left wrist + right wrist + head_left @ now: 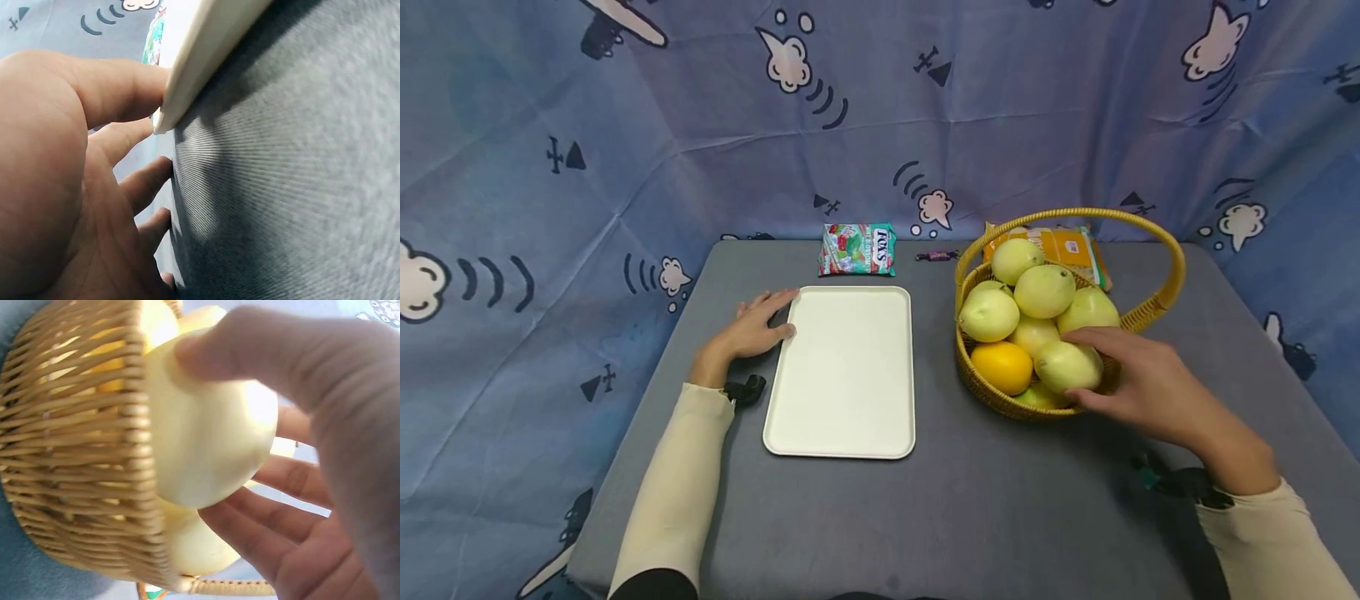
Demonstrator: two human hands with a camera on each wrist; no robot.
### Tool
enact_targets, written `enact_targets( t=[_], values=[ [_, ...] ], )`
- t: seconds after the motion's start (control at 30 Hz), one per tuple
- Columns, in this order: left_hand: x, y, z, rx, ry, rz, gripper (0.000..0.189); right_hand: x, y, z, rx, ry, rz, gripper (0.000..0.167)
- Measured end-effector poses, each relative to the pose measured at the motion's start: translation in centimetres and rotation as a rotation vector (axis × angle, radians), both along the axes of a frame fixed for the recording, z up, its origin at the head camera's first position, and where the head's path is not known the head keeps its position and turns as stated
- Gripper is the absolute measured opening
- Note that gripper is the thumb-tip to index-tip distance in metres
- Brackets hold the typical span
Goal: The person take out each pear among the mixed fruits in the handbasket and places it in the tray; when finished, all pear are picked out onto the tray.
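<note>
A shallow cream rectangular tray lies flat on the grey table. My left hand rests at its upper left corner, fingers extended, with the thumb and index fingertip at the rim. To the right stands a woven wicker basket with a tall arched handle, heaped with pale green oval fruits and an orange. My right hand holds one pale green oval fruit at the basket's front right rim, thumb on one side and fingers curled round the other.
Behind the tray lies a green candy bag. A small purple wrapped candy is to its right. An orange snack packet sits behind the basket, partly hidden by fruit and handle. A patterned blue cloth hangs along the table's back edge.
</note>
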State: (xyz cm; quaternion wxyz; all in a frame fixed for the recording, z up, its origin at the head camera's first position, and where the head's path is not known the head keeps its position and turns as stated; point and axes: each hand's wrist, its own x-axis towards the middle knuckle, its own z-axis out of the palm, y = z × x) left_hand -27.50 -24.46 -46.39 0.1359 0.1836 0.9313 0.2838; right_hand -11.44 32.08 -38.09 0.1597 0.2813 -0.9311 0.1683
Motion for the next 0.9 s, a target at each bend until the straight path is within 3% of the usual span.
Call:
enact_targets(
  t=[0.2,0.37,0.63,0.9],
  values=[
    [0.0,0.0,-0.2,0.020,-0.009,-0.006,0.073,0.4,-0.6,1.8,-0.111,-0.035,-0.036,0.081],
    [0.0,-0.1,-0.4,0.041,-0.029,-0.011,0.074,-0.1,-2.5,3.0,-0.243,-0.078,0.027,0.085],
    [0.2,-0.6,-0.8,0.131,-0.021,-0.023,0.076,-2.5,-7.5,4.1,-0.419,-0.052,0.155,0.083],
    [0.1,-0.7,-0.8,0.102,-0.035,-0.017,0.075,-5.4,-12.3,4.1,-0.540,-0.114,0.246,0.077]
  ],
)
